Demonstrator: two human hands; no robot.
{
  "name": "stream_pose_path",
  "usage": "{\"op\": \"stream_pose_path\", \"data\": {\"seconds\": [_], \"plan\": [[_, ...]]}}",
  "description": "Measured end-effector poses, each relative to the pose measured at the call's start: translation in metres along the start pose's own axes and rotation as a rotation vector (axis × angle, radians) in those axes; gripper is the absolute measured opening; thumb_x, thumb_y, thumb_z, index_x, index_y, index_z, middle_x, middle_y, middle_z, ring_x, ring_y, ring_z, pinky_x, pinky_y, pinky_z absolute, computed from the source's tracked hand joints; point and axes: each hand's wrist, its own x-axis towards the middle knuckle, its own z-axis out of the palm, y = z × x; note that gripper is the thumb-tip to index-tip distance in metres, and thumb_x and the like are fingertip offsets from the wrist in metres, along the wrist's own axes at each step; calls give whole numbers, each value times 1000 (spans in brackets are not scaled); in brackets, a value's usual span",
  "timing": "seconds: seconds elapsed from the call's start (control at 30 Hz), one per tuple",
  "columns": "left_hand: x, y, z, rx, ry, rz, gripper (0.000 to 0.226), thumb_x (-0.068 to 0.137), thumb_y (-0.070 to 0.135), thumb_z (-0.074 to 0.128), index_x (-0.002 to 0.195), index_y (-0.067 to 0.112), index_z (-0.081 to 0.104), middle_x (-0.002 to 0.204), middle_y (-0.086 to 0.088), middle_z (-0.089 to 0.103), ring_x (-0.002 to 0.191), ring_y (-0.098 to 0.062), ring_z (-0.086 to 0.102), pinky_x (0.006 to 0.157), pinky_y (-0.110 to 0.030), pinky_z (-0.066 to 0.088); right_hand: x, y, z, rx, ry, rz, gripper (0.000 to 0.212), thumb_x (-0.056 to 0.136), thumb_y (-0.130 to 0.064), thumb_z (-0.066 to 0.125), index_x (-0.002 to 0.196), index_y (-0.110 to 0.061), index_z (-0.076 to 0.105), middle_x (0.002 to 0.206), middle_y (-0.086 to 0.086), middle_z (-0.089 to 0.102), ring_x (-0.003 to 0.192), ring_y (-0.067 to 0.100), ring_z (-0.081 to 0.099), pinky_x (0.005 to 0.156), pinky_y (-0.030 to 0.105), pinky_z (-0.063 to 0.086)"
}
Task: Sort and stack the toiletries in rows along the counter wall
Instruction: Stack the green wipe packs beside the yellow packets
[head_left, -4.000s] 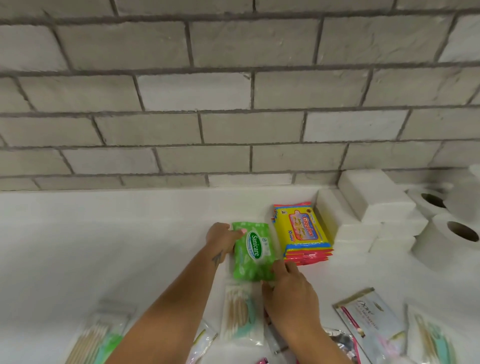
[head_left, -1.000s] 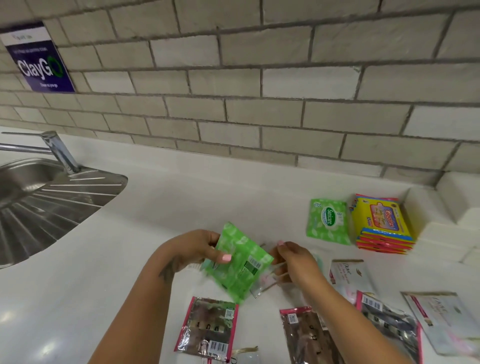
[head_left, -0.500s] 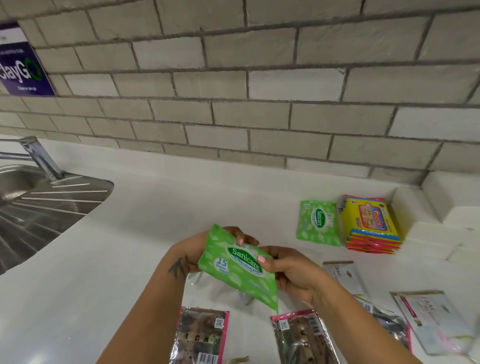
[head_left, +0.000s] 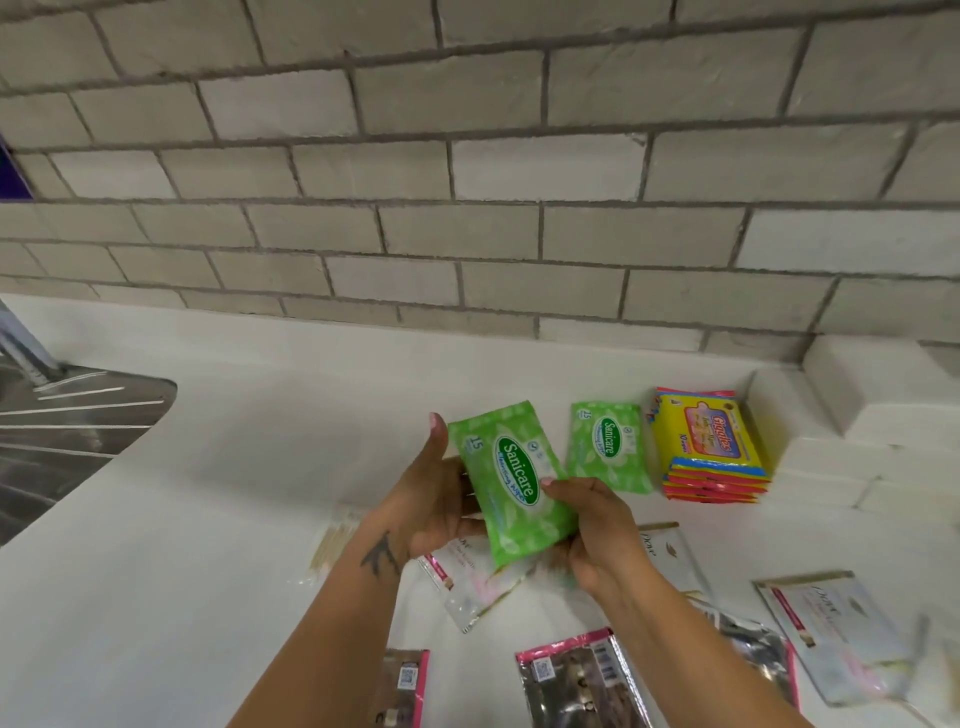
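Both hands — left hand (head_left: 431, 499), right hand (head_left: 597, 525) — hold one green pack (head_left: 511, 480) above the counter (head_left: 270, 467). One green pack lies (head_left: 605, 447) by the wall beside a yellow stack (head_left: 709, 447) — rows begun. Six or so sachets (head_left: 836, 634) and one swab pack (head_left: 332, 540) remain loose, I'd judge.

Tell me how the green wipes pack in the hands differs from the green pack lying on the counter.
The held pack is off the counter, gripped by the left hand and right hand; the counter pack lies flat and untouched. The held pack is tilted, its top leaning left; the counter pack sits nearly square beside the yellow stack. Both are green Sanicare packs marked 15, label up.
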Motion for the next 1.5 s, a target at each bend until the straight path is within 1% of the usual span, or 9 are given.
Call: {"op": "stream_pose_path", "data": {"seconds": [0.13,0.27,0.4,0.57,0.77,0.97,1.23,1.4,1.5], "plan": [[14,-11,20,291,18,47,31,92,22,55,118,7,58,102,-12,72,86,-24,71,72,-37,60,1,-7,-14,-192,137,-175,26,77,5,67,77,-11,48,78,16,69,67,28,68,67,42,57],[40,-6,35,445,12,69,22,87,14,63,109,10,63,102,-11,73,89,-23,71,74,-35,60,-4,-18,-27,-802,276,-445,25,83,-15,65,98,-26,49,77,-6,64,68,18,63,63,31,51],[76,2,54,479,86,115,23,87,11,64,107,1,63,94,-13,71,78,-22,70,74,-36,59,-3,-20,-40,-1374,336,-684,43,89,-35,56,130,-29,44,130,-3,49,110,23,55,79,35,48],[118,10,78,592,156,121,30,86,11,66,110,-7,62,96,-19,68,72,-22,66,66,-32,59,9,-19,-50,-1865,446,-784,69,35,-29,90,100,-21,71,104,4,68,84,27,63,65,38,47],[154,7,81,854,259,154,39,77,26,77,100,-4,68,98,-23,71,90,-35,69,82,-48,57,34,-28,-51,-2048,507,-810,67,20,-9,83,87,-12,74,74,5,66,78,29,52,68,37,25],[158,0,84,1163,380,276,38,74,40,75,88,4,71,62,0,59,60,-17,56,49,-25,36,46,-29,-52,-2145,463,-828,30,34,-12,77,64,-11,69,56,5,62,69,29,61,70,37,25],[161,-6,85,1096,443,280,63,77,35,75,127,9,47,121,-10,60,111,-25,57,79,-26,40,50,-28,-47,-2194,385,-714,20,47,-13,59,63,-8,69,56,8,60,67,28,59,69,38,24],[162,-5,85,1115,452,286,63,78,37,73,128,10,47,123,-10,59,109,-25,59,78,-27,44,44,-34,-48,-2201,307,-634,44,86,-9,34,127,0,47,119,16,54,118,32,39,96,43,20],[162,-7,85,1110,467,283,62,79,40,71,128,10,48,123,-10,59,109,-25,59,84,-31,48,45,-35,-49,-2224,269,-571,49,91,-11,35,138,2,32,132,16,44,126,32,30,103,43,19]]}}
